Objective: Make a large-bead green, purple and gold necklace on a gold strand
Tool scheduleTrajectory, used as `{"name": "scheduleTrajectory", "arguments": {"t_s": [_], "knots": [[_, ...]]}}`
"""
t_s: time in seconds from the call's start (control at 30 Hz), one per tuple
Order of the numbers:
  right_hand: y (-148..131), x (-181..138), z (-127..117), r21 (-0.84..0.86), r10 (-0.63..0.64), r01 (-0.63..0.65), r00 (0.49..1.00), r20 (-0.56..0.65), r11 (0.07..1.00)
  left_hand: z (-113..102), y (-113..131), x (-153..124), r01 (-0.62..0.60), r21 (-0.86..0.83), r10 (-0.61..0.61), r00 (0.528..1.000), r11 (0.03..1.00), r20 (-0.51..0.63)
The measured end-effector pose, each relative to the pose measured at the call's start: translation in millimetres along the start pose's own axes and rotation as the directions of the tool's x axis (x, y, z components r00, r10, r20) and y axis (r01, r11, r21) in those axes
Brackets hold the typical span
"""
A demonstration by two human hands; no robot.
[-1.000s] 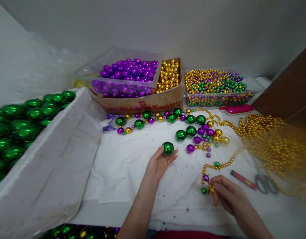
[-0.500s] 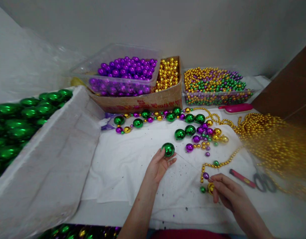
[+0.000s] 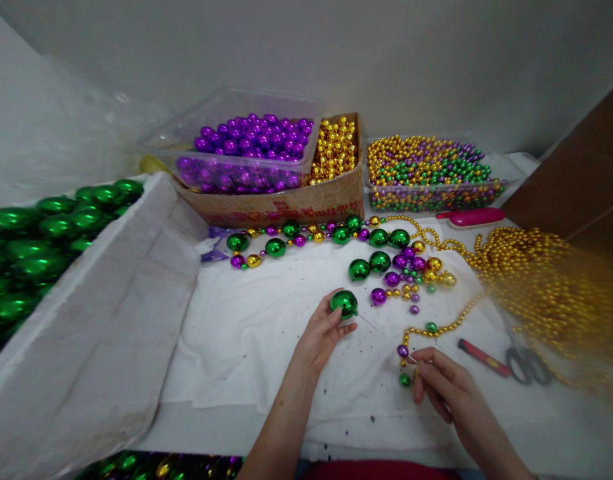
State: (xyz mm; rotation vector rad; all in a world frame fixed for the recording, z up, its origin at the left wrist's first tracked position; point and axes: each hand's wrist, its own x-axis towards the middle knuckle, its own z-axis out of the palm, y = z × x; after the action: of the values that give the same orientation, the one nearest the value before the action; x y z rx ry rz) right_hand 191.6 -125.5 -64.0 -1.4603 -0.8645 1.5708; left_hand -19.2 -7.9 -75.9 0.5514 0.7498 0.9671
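My left hand (image 3: 325, 333) grips a large shiny green ball bead (image 3: 344, 304) between thumb and fingers, above the white cloth (image 3: 246, 333). A thin thread (image 3: 369, 323) runs from the ball toward my right hand (image 3: 444, 381), which pinches it. On the thread, just short of my right fingertips, hangs a purple bead (image 3: 403, 351). Below it is a small green bead (image 3: 405, 380); whether it is strung cannot be made out. A gold bead chain (image 3: 449, 328) passes behind these beads. Loose purple beads (image 3: 378, 297) and large green ball beads (image 3: 359, 270) lie beyond my hands.
A strung multicolour garland (image 3: 299, 240) lies at the back. Behind it stand a tub of purple beads (image 3: 256, 143), gold beads (image 3: 336, 143) in a carton and a mixed-bead tub (image 3: 431, 167). Foam box (image 3: 101, 320) left; gold chains (image 3: 546, 280), red cutter (image 3: 481, 357) and scissors (image 3: 529, 366) right.
My left hand has shifted slightly right and turned the green ball. My right hand has moved a little left, bringing the purple bead closer, and the gold bead by its fingers is now mostly hidden.
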Motion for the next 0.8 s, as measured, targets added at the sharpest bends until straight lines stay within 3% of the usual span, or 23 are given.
{"name": "scheduleTrajectory", "arguments": {"t_s": [0.37,0.53,0.63,0.8], "knots": [[10,5,9,0.024,-0.013,0.013,1.000,-0.009,1.000,13,-14,-6,0.027,0.052,-0.030,0.998,0.998,0.057],[5,12,19,-0.012,-0.064,0.063,0.998,-0.029,0.998,23,-21,-10,0.041,0.081,-0.052,0.989,0.996,0.135],[2,20,28,-0.138,-0.136,0.125,0.988,-0.072,0.983,26,-18,-10,0.039,0.108,-0.054,0.988,0.993,0.143],[-10,21,30,-0.458,-0.316,0.278,0.949,-0.006,0.845,20,8,-11,-0.107,0.106,0.110,0.994,0.989,-0.023]]}}
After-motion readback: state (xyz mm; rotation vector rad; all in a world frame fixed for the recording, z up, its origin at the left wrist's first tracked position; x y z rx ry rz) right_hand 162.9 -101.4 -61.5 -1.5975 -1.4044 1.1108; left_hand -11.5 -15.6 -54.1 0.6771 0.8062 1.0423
